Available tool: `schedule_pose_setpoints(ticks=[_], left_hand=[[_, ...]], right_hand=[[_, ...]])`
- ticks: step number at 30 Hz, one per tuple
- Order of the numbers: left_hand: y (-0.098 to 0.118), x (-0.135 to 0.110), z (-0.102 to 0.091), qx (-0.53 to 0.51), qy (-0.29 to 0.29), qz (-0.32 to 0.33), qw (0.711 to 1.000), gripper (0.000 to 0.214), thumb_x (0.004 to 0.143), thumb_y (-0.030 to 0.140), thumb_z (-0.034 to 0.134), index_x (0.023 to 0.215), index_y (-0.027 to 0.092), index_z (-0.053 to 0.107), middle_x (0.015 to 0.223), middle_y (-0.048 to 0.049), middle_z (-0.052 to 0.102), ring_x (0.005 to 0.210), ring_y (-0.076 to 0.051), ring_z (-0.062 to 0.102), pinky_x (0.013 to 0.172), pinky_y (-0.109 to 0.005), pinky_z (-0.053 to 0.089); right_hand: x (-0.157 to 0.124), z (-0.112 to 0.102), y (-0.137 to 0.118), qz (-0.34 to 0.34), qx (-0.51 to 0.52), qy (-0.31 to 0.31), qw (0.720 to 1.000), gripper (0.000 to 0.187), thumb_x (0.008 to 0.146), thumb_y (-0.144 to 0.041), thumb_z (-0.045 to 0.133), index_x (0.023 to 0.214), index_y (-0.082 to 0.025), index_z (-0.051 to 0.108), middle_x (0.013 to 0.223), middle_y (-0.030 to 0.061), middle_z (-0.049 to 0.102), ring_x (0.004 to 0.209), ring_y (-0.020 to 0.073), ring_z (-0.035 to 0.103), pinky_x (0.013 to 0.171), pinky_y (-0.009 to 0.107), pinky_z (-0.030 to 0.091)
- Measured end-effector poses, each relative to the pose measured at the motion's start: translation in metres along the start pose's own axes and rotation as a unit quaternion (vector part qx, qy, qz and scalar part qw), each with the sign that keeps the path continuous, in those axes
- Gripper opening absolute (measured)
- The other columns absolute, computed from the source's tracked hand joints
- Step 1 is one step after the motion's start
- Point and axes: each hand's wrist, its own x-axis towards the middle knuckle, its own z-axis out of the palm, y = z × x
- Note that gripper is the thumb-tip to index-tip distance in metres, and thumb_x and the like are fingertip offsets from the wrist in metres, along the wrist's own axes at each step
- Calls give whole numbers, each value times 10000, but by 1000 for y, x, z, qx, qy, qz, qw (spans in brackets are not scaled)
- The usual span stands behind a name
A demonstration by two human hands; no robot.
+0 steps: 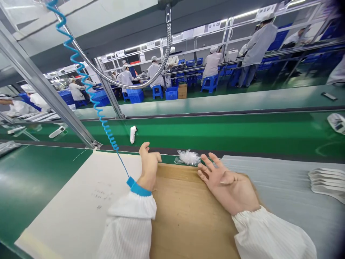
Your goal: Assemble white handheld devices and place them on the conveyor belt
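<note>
My left hand hovers over the far left edge of a brown board or shallow box, fingers apart and holding nothing. A blue wrist strap circles that wrist, joined to a coiled blue cord. My right hand is open, palm turned partly up, over the board's right side. Just beyond its fingertips lies a crumpled clear plastic bag. On the green conveyor belt past my left hand is a white handheld device, shaped like a thermometer gun.
Several stacked white plastic pieces lie on grey foam sheeting at right. A white paper sheet covers the left side. A metal post and a flexible metal conduit cross the view. Other people sit or stand at lines behind.
</note>
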Motion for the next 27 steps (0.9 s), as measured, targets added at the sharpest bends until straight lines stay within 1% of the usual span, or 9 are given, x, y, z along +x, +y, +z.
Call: schedule_pose_setpoints(ticks=[2, 4, 6, 8, 10, 13, 19, 22, 27], left_hand=[[-3, -18, 4, 38, 7, 52, 998, 624, 619, -26, 521, 1197, 207, 482, 1391, -119, 453, 1384, -242, 425, 1173, -442, 347], [-4, -36, 8, 79, -22, 134, 988, 620, 604, -67, 477, 1157, 211, 512, 1370, -97, 480, 1386, -224, 414, 1209, -425, 294], [-2, -51, 11, 104, -57, 201, 972, 629, 602, -82, 450, 1147, 220, 537, 1365, -82, 492, 1374, -231, 423, 1189, -428, 326], [-1, -60, 15, 108, -78, 230, 964, 636, 614, -88, 436, 1157, 224, 547, 1369, -80, 482, 1284, -230, 496, 1092, -407, 430], [-2, -63, 17, 103, -93, 227, 964, 595, 645, -87, 425, 1141, 215, 554, 1328, -88, 492, 1091, -200, 578, 936, -366, 509], [-4, -59, 19, 95, -90, 199, 971, 548, 648, -97, 403, 1077, 202, 565, 1232, -78, 527, 868, -146, 576, 800, -319, 508], [-7, -51, 18, 71, -79, 161, 981, 497, 642, -81, 453, 1028, 197, 595, 1187, -68, 548, 887, -154, 569, 674, -261, 477], [-8, -51, 18, 65, -84, 152, 983, 491, 631, -96, 460, 1001, 190, 614, 1163, -68, 550, 883, -153, 569, 691, -262, 499], [-7, -51, 17, 55, -87, 147, 984, 424, 691, -88, 483, 991, 179, 619, 1187, -87, 528, 937, -166, 582, 711, -267, 539]], right_hand=[[-2, 0, 2, 0, -12, -5, 1000, 718, 364, -112, 550, 1047, -266, 710, 1247, 50, 673, 1045, 263, 605, 913, 424, 522], [-4, 0, 4, 10, -22, -23, 999, 681, 363, -117, 552, 1007, -259, 721, 1208, 58, 685, 1027, 270, 603, 902, 435, 516], [-6, 1, 6, 19, -26, -59, 998, 661, 382, -107, 566, 1006, -251, 726, 1173, 57, 690, 1010, 262, 603, 883, 418, 512], [-7, 1, 7, 21, -29, -96, 995, 622, 436, -89, 602, 1026, -243, 728, 1138, 47, 690, 987, 238, 606, 853, 381, 509], [-6, -1, 8, 21, -44, -111, 993, 546, 510, -65, 641, 1022, -233, 730, 1093, 40, 687, 935, 210, 607, 815, 348, 504], [-3, -3, 9, 26, -72, -87, 993, 434, 555, -29, 672, 945, -210, 733, 1010, 44, 682, 831, 183, 594, 754, 328, 498], [0, -2, 10, 30, -60, -61, 996, 350, 572, -24, 735, 881, -189, 734, 929, 32, 670, 747, 145, 576, 687, 286, 494], [2, -6, 11, 30, -61, -81, 994, 353, 603, -27, 749, 911, -198, 731, 949, 31, 675, 760, 145, 586, 697, 290, 503], [6, -13, 11, 37, -58, -98, 993, 356, 633, -27, 763, 944, -197, 734, 981, 28, 674, 784, 139, 598, 727, 280, 519]])
